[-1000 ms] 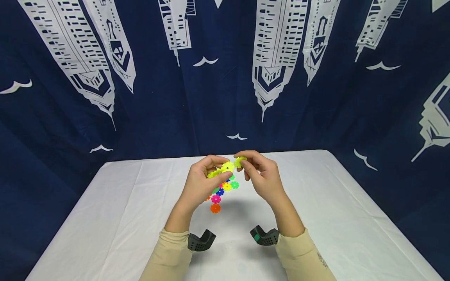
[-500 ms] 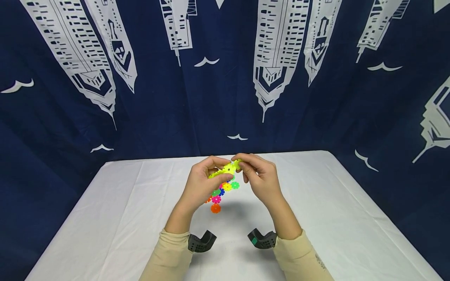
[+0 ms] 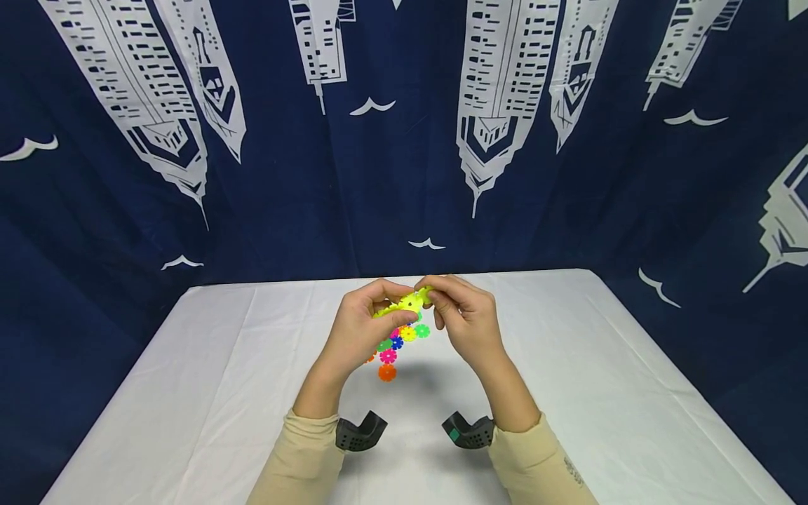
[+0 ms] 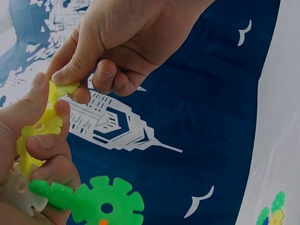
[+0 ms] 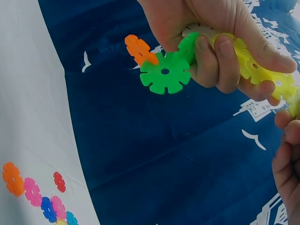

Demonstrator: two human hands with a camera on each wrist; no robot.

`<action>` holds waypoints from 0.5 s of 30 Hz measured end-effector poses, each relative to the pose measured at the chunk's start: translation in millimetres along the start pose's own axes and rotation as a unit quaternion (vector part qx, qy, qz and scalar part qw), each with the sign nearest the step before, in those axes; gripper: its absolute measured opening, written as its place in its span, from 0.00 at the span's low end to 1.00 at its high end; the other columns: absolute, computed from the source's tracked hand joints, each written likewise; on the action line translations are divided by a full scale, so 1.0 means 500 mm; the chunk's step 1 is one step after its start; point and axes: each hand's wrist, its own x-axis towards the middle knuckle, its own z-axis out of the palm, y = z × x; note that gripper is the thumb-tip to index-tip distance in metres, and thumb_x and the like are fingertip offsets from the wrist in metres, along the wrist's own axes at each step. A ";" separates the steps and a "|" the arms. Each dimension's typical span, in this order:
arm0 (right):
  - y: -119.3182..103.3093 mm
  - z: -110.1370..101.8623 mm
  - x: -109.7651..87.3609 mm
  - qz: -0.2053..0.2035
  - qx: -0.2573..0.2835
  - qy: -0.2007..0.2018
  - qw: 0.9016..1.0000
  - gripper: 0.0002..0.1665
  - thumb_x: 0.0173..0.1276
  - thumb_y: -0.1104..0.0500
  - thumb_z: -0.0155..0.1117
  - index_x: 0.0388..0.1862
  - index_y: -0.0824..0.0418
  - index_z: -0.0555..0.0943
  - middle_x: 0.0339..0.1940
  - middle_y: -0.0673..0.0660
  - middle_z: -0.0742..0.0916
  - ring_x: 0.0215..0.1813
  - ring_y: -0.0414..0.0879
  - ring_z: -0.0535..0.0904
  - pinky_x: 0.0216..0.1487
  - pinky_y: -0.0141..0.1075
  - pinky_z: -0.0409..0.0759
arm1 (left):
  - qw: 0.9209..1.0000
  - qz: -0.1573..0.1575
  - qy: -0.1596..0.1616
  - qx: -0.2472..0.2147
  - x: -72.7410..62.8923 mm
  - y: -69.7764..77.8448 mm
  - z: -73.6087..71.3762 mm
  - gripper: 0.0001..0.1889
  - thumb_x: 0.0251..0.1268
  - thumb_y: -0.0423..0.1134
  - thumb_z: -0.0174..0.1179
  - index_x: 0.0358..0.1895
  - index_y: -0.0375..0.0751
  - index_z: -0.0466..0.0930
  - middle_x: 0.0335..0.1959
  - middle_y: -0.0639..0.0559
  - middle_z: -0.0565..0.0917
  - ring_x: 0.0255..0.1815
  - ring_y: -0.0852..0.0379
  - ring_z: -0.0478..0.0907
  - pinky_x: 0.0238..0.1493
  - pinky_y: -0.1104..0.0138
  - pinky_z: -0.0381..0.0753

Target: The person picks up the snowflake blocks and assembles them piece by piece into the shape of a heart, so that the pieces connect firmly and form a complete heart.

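Note:
Above the table my left hand (image 3: 356,326) grips a chain of linked, notched plastic flower discs. Its yellow discs (image 3: 410,303) run out between thumb and fingers. Below the palm hang green discs (image 5: 164,82) and an orange disc (image 5: 139,50), seen in the right wrist view. Partly covered by the left hand is a white disc (image 4: 33,199). My right hand (image 3: 470,319) pinches a yellow disc (image 4: 65,88) between thumb and index finger, right at the chain's yellow end. Its other fingers are curled loosely, and the fingertips hide much of the joint.
On the white table (image 3: 568,379) lies a group of colourful discs below the hands, among them an orange disc (image 3: 387,372), a pink disc (image 3: 388,356) and a green disc (image 3: 422,330). A dark blue printed curtain (image 3: 391,182) stands behind the table.
The right hand has moved left and slightly down, bringing its yellow disc from a small gap up against the chain's end. The left hand has stayed nearly still, keeping its grip.

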 end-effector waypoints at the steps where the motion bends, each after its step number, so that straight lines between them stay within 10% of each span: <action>1: 0.000 -0.001 0.000 0.000 -0.002 -0.002 1.000 0.08 0.67 0.72 0.62 0.41 0.65 0.85 0.26 0.56 0.83 0.20 0.40 0.72 0.23 0.27 0.73 | 1.000 0.002 0.000 0.006 0.000 0.001 0.000 0.14 0.56 0.29 0.72 0.46 0.35 0.85 0.44 0.40 0.88 0.34 0.60 0.85 0.38 0.69 0.87; 15: -0.002 -0.002 -0.001 -0.005 -0.012 -0.015 1.000 0.10 0.69 0.71 0.61 0.44 0.63 0.86 0.25 0.57 0.82 0.20 0.40 0.72 0.23 0.26 0.73 | 1.000 0.000 -0.017 0.004 0.000 0.004 0.002 0.14 0.58 0.30 0.70 0.47 0.33 0.83 0.42 0.38 0.88 0.30 0.58 0.82 0.34 0.73 0.84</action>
